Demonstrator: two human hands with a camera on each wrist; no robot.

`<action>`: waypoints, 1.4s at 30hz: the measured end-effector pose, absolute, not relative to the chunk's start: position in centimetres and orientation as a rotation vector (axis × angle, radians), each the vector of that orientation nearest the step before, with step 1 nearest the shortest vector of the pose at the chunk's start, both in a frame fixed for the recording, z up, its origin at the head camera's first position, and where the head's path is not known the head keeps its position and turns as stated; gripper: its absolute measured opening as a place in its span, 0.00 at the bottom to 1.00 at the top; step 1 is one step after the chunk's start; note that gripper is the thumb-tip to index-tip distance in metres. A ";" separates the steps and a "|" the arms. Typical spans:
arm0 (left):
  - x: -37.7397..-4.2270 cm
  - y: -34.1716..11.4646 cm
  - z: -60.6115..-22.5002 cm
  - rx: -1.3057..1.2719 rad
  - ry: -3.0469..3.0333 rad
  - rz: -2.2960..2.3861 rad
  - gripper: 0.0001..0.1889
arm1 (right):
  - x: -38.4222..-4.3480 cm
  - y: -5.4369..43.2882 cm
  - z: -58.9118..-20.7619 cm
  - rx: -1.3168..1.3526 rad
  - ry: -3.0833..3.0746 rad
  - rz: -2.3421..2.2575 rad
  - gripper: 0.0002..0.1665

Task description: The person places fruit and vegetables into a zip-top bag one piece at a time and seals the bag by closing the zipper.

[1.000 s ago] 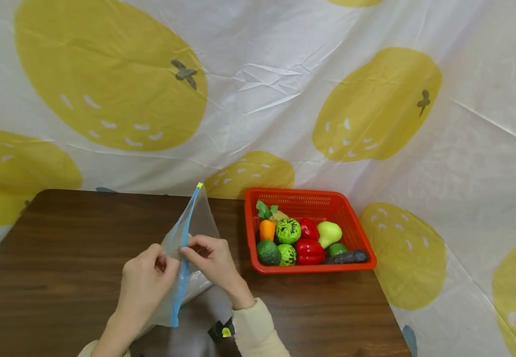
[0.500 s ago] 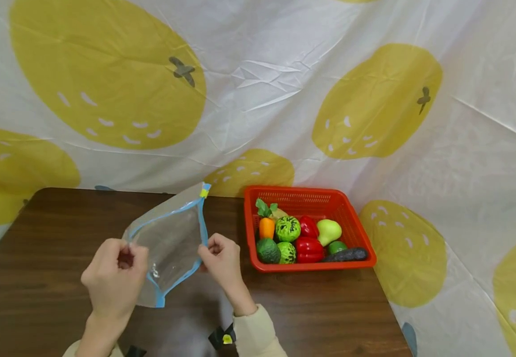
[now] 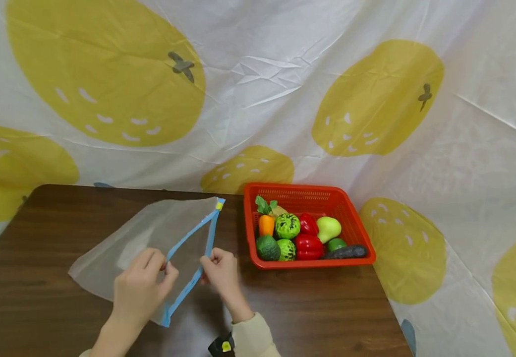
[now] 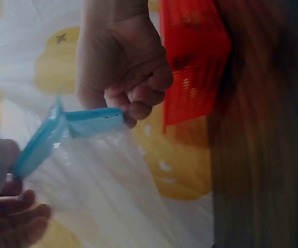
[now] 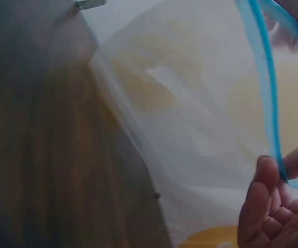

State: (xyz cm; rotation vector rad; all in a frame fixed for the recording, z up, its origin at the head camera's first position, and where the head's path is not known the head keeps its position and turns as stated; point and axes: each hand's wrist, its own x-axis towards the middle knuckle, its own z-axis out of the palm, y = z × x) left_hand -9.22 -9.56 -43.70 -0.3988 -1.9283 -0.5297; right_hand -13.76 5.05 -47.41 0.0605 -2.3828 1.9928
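A clear zip bag (image 3: pixel 146 223) with blue edging along its mouth stretches leftward over the table from between my hands. Its yellow slider (image 3: pixel 219 204) sits at the far corner of the mouth, and the two blue edges stand apart. My left hand (image 3: pixel 139 285) pinches the left edge between thumb and finger, covering part of the bag. On the opposite blue edge, my right hand (image 3: pixel 223 272) pinches with its other fingers curled. The right wrist view shows the bag's see-through side (image 5: pixel 175 113) with nothing visible inside.
A red plastic basket (image 3: pixel 311 264) stands at the right of the dark wooden table (image 3: pixel 320 312). In it lie red peppers (image 3: pixel 309 246), a green pear (image 3: pixel 329 229), a carrot (image 3: pixel 266 224) and several other vegetables. Behind hangs a patterned curtain (image 3: pixel 258 114).
The bag's mouth was first nearly together, then pulled wide apart, and is now narrower again. The bag's body has swung out to the left. My left hand went left, then came back right.
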 end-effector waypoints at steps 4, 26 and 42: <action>-9.5 -9.3 -46.1 -0.458 -2.083 -0.602 0.06 | -13.5 5.4 -49.4 0.036 -2.511 1.952 0.16; -11.1 -12.6 -43.8 -0.114 -1.934 -0.674 0.09 | -12.9 8.6 -52.3 -0.067 -2.760 1.859 0.15; -11.4 -10.7 -45.3 -0.390 -1.924 -0.706 0.17 | -12.2 8.2 -50.9 0.019 -2.532 2.021 0.14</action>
